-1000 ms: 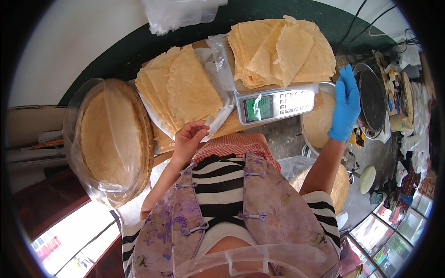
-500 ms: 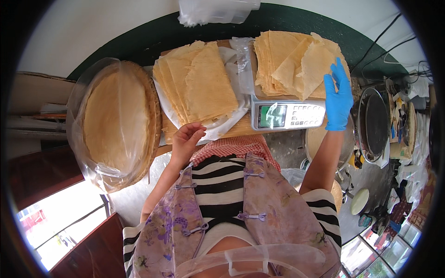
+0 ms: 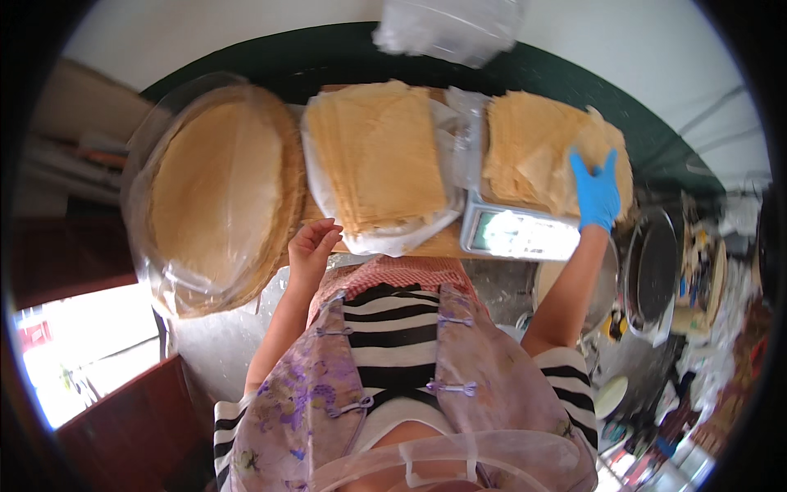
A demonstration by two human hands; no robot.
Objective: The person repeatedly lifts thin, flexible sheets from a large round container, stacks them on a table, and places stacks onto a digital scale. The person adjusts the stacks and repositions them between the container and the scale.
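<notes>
My right hand (image 3: 597,193), in a blue glove, lies with its fingers spread over the right stack of thin yellowish sheets (image 3: 533,152). That stack rests on a digital scale (image 3: 525,236), whose front panel glares in the light. My left hand (image 3: 310,250) is bare, its fingers curled in toward the thumb with nothing seen in them. It hovers by the near left corner of the middle stack of sheets (image 3: 385,156), which lies on white plastic (image 3: 402,242). I cannot make out whether it touches the plastic.
To the left, round sheets (image 3: 217,172) lie under clear plastic on a round woven tray (image 3: 291,176). A clear plastic bag (image 3: 447,29) sits at the far wall. Right of the wooden table (image 3: 447,246) are a dark round pan (image 3: 653,266) and cables (image 3: 721,123).
My right hand has shifted on the right stack, its fingers now spread wider. The top sheets of the middle stack lie more evenly. My view has shifted, and my left hand stays near that stack.
</notes>
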